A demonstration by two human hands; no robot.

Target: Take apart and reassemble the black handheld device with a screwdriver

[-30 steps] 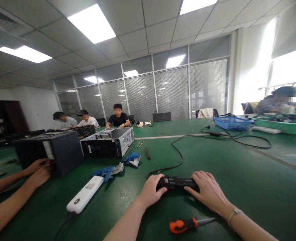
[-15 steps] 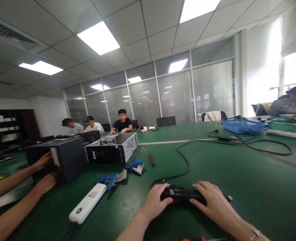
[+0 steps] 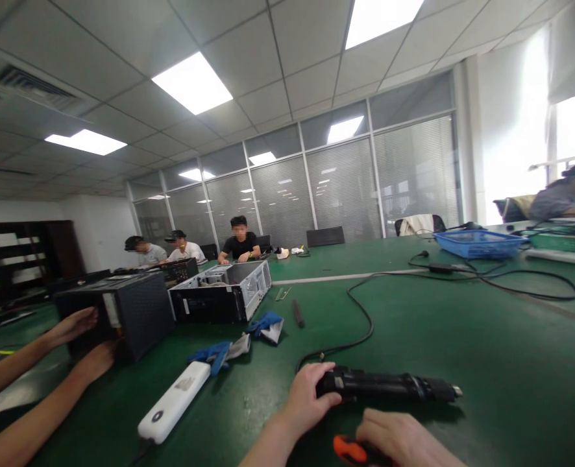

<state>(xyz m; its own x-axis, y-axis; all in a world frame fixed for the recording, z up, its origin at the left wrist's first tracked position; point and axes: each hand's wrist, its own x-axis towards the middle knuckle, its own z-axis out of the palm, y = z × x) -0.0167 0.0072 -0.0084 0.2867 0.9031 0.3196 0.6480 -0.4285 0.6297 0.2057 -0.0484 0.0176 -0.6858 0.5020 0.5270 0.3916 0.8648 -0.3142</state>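
Electric screwdriver (image 3: 389, 387) lies on the green table (image 3: 443, 337) in the head view, its rear end gripped by the left hand (image 3: 311, 395); the right hand (image 3: 398, 434) curls around an orange-and-black screwdriver handle (image 3: 348, 447). Both tools seem grasped, neither yet lifted, no screw engaged

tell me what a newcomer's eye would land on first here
Probably the long black tool lying on the green table right in front, with the left hand around its left end and the right hand at an orange handle nearer the camera. After that, likely the open computer case farther back on the left and the bright blue basket toward the far right.
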